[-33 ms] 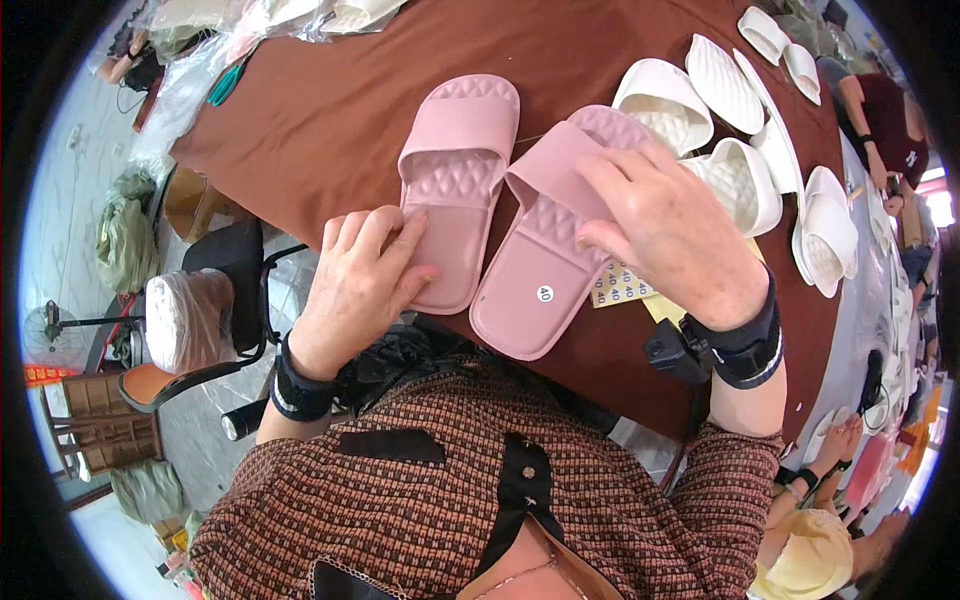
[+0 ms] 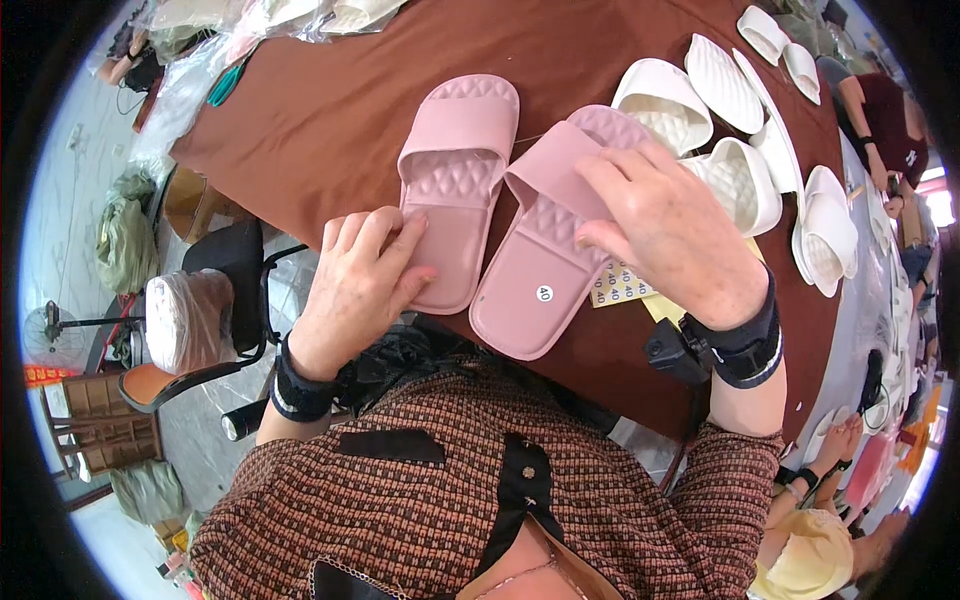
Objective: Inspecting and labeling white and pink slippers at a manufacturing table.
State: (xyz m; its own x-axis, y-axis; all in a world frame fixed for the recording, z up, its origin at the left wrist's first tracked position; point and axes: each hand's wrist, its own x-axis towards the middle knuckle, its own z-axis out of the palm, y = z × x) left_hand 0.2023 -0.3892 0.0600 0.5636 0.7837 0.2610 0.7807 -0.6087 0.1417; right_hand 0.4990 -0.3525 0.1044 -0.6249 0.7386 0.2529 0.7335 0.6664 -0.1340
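Note:
A pair of pink quilted slide slippers lies side by side in front of me. On the insole edge of the left slipper (image 2: 455,130), my left hand (image 2: 362,275) rests its index finger and thumb, which are spread apart with a gap between them. My right hand (image 2: 665,225) curls over the strap and outer edge of the right slipper (image 2: 530,300), thumb by the strap opening; its outer fingers are partly hidden. That slipper is angled and carries a round white sticker (image 2: 545,293) on its heel. A yellow sheet of stickers (image 2: 622,288) pokes out under my right wrist.
Several white slippers (image 2: 725,85) lie to the right on the brown tablecloth (image 2: 300,120). Plastic-wrapped items (image 2: 270,20) are at the far left edge. A chair (image 2: 225,290) holding a wrapped bundle stands on the left. Other people (image 2: 880,130) are along the right side.

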